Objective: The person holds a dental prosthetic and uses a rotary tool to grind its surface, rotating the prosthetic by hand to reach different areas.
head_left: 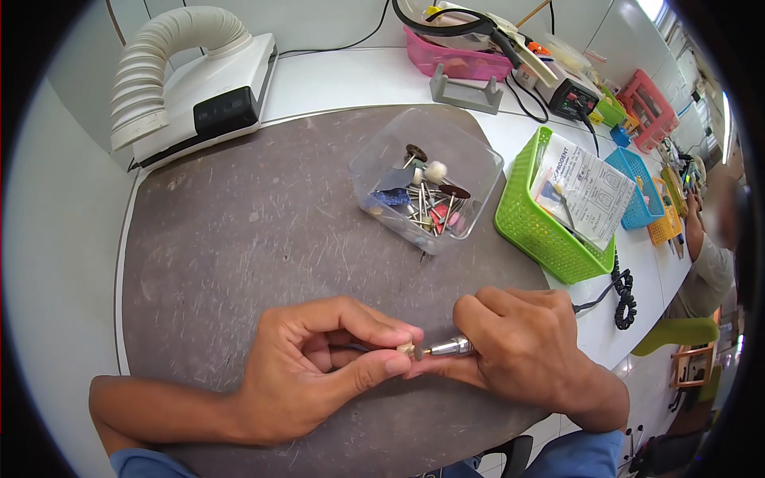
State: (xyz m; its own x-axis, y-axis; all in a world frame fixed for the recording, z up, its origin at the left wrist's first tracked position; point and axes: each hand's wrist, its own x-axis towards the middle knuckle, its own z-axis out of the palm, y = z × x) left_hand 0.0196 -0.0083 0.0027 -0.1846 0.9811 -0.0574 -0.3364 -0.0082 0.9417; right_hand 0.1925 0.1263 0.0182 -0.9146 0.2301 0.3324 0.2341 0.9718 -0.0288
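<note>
Between the thumb and fingertips of my left hand (307, 378) is pinched a small yellowish piece (406, 348), perhaps a dental crown, mostly hidden by the fingers. My right hand (530, 342) is wrapped around a metal rotary handpiece (453, 346), its tip pointing left. A small grey grinding wheel (418, 351) on the handpiece's shank sits right at the piece. Both hands meet low over the brown mat (207, 255). Beyond them stands a clear plastic tub (368, 151) holding several mounted burs and polishing wheels (434, 205).
A green basket (522, 215) with a printed packet (586, 191) stands right of the tub. A white unit with a ribbed hose (159, 72) is at back left. Behind are a grey stand (466, 94), pink basket (446, 60) and control box (574, 99). Another person (709, 271) sits far right.
</note>
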